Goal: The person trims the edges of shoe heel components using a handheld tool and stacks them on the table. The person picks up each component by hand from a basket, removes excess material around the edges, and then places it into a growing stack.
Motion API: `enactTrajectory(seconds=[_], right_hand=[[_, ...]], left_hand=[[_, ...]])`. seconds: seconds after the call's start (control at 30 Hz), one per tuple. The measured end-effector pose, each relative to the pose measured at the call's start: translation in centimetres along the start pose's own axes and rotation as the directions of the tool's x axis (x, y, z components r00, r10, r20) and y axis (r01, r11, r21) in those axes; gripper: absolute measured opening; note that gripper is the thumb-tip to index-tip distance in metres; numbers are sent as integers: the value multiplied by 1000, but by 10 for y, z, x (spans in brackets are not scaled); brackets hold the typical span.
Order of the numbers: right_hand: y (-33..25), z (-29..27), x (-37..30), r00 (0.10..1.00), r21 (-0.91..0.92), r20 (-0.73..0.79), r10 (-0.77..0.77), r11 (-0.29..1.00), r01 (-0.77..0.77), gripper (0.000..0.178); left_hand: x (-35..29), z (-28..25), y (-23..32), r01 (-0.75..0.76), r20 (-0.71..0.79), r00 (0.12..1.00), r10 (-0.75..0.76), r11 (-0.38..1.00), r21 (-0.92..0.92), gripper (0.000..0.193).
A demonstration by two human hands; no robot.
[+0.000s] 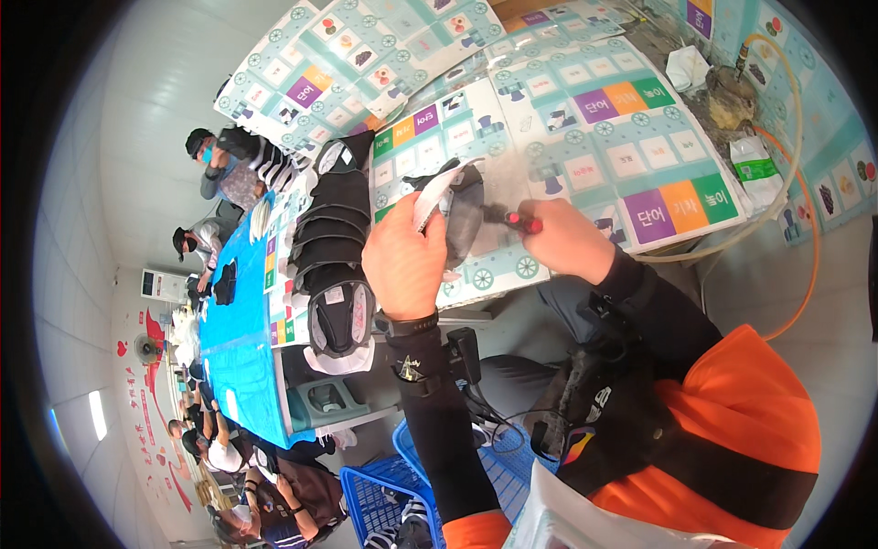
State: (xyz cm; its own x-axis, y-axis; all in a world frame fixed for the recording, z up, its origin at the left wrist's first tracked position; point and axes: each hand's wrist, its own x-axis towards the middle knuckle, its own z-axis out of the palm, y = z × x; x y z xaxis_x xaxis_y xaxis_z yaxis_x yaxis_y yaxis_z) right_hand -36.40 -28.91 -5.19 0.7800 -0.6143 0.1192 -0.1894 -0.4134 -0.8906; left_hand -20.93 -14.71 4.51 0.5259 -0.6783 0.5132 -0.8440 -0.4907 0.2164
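Observation:
My left hand [405, 259] is closed on a dark, shoe-like fabric piece [466, 215] with a white strip [437, 194] along its edge, held over the patterned table. To its right my right hand [565, 240] grips a small brush [523, 222] with a red handle. The brush's dark end points toward the fabric piece; whether they touch I cannot tell. Left of my left hand, several black shoe-like pieces [331, 224] lie nested in a row. The nearest one [340, 316] shows a grey lining and lies at the table's edge.
Blue plastic baskets [380, 499] stand below the table, one holding dark and striped items. A blue-covered table [240, 339] runs off to the left, with several people along it. At right are a green-and-white packet [755, 168], an orange hose [812, 229] and a pale hose.

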Motion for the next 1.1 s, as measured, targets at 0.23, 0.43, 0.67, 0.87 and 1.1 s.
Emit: enactTrajectory(seconds=[0.23, 0.43, 0.67, 0.87, 1.1], right_hand=[[-2, -5, 5, 994, -91, 26, -110, 990, 112, 10], [-7, -17, 3, 992, -143, 85, -96, 984, 108, 19], [-5, -22, 0, 997, -71, -46, -59, 996, 56, 22], [-5, -12, 0, 989, -58, 143, -25, 998, 33, 25], [25, -27, 4, 993, 23, 37, -109, 994, 108, 37]], left_hand=[[3, 3, 0, -26, 8, 1000, 26, 1000, 13, 31], [2, 5, -1, -58, -13, 998, 58, 998, 10, 29], [3, 6, 0, -22, 11, 1000, 22, 1000, 4, 33], [7, 5, -1, -44, -2, 999, 44, 999, 19, 29], [-36, -51, -28, 201, -199, 965, -171, 969, 142, 25]])
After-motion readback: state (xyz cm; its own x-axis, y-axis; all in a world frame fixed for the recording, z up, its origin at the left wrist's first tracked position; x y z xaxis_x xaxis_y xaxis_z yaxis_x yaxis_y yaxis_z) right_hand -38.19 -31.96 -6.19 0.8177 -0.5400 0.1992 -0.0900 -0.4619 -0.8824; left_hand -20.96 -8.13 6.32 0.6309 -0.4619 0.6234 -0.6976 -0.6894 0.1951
